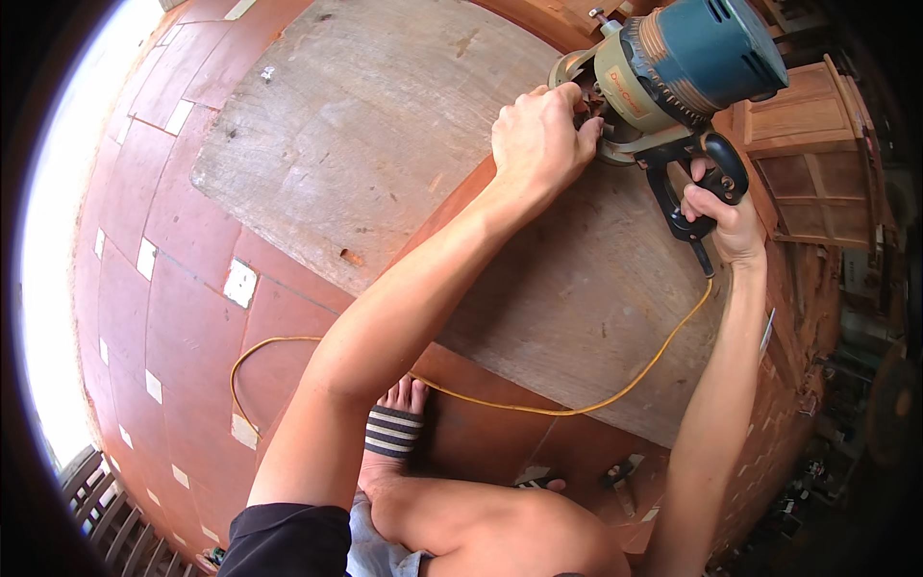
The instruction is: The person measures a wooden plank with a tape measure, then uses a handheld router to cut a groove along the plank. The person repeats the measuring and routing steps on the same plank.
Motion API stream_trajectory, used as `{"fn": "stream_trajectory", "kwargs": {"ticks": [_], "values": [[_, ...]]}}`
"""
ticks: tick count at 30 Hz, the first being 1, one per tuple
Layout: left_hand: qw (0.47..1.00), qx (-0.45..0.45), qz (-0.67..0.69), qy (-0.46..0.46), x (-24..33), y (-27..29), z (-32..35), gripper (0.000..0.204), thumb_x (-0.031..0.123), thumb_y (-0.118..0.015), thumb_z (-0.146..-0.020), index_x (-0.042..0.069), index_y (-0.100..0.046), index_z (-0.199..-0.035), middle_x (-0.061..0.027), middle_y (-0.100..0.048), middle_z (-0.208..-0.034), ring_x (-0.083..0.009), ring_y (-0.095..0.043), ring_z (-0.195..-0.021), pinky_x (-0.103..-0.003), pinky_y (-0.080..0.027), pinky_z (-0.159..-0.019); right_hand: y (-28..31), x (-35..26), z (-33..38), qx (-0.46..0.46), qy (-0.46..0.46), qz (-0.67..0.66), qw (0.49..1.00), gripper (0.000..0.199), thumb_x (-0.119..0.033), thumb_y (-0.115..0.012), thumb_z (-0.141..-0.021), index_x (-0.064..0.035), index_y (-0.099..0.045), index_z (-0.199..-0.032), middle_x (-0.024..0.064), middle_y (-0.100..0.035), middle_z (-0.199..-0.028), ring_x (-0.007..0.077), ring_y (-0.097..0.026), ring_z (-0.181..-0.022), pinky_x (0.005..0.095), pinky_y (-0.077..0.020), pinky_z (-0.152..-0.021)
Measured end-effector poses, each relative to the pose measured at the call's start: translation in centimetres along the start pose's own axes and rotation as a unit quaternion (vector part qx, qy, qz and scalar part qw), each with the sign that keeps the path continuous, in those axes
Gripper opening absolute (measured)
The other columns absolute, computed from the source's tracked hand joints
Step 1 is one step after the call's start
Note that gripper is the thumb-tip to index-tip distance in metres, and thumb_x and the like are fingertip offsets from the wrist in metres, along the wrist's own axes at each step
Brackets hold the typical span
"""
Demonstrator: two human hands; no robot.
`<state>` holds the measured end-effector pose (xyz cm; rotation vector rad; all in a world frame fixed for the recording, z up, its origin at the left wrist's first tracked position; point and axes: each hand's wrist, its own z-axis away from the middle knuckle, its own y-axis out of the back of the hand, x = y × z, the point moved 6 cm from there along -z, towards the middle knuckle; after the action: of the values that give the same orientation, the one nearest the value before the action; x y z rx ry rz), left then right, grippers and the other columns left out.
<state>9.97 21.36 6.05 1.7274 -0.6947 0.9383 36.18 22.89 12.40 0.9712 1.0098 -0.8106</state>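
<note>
A wood router (697, 62) with a blue motor housing, a pale collar and a black D-shaped handle is tilted on its side at the upper right, above a worn wooden board (375, 125). My right hand (726, 216) is closed round the D-handle. At the router's base, my left hand (540, 139) has its fingers curled in at the opening beside the collet. The fingertips are partly hidden there, as is the bit. From the handle a yellow power cord (630, 385) loops over the board and under my left forearm.
Red tiles (183, 288) with small white insets cover the floor to the left. My bare foot with a striped strap (394, 428) rests by the board's near edge. A hammer-like tool (622, 486) lies at the lower right. Wooden panelled furniture (808, 144) stands beyond the router.
</note>
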Motion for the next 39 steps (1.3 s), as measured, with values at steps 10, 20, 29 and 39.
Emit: {"fn": "stream_trajectory", "kwargs": {"ticks": [10, 20, 29, 39], "values": [[0.998, 0.056, -0.001, -0.038, 0.0, 0.0, -0.1, 0.027, 0.027, -0.080, -0.085, 0.001, -0.075, -0.095, -0.0138, -0.071, -0.105, -0.0339, -0.073, -0.084, -0.047, -0.057, -0.077, -1.6, -0.8, 1.0, 0.021, 0.011, -0.004, 1.000, 0.024, -0.006, -0.074, -0.089, -0.0064, -0.062, -0.110, 0.0009, -0.060, -0.087, 0.0136, -0.060, -0.068, 0.0321, -0.0491, -0.070], [0.996, 0.073, -0.009, -0.046, -0.1, 0.0, -0.2, 0.029, 0.027, -0.077, -0.087, 0.000, -0.072, -0.097, -0.0171, -0.072, -0.114, -0.0424, -0.070, -0.095, -0.049, -0.055, -0.085, -3.3, -1.1, 1.4, 0.032, 0.018, -0.033, 0.999, 0.020, -0.003, -0.076, -0.085, -0.0041, -0.066, -0.102, 0.0014, -0.062, -0.082, 0.0107, -0.059, -0.065, 0.0274, -0.0476, -0.063], [0.999, 0.026, -0.018, -0.021, 0.4, 0.2, -0.4, 0.031, 0.030, -0.075, -0.091, 0.000, -0.069, -0.096, -0.0216, -0.073, -0.102, -0.0437, -0.071, -0.095, -0.051, -0.054, -0.084, -3.9, -1.1, 1.4, 0.041, 0.041, -0.039, 0.998, 0.013, -0.004, -0.074, -0.082, -0.0044, -0.069, -0.094, -0.0008, -0.062, -0.071, 0.0088, -0.056, -0.060, 0.0272, -0.0462, -0.058], [0.996, 0.049, -0.066, -0.046, -0.1, 0.1, -0.6, 0.027, 0.026, -0.074, -0.093, 0.001, -0.069, -0.103, -0.0218, -0.072, -0.083, -0.0429, -0.071, -0.085, -0.048, -0.054, -0.079, -4.3, -1.0, 1.2, 0.039, 0.050, -0.036, 0.997, 0.011, -0.001, -0.068, -0.080, -0.0046, -0.067, -0.090, 0.0001, -0.062, -0.067, 0.0085, -0.055, -0.056, 0.0270, -0.0462, -0.056]]}}
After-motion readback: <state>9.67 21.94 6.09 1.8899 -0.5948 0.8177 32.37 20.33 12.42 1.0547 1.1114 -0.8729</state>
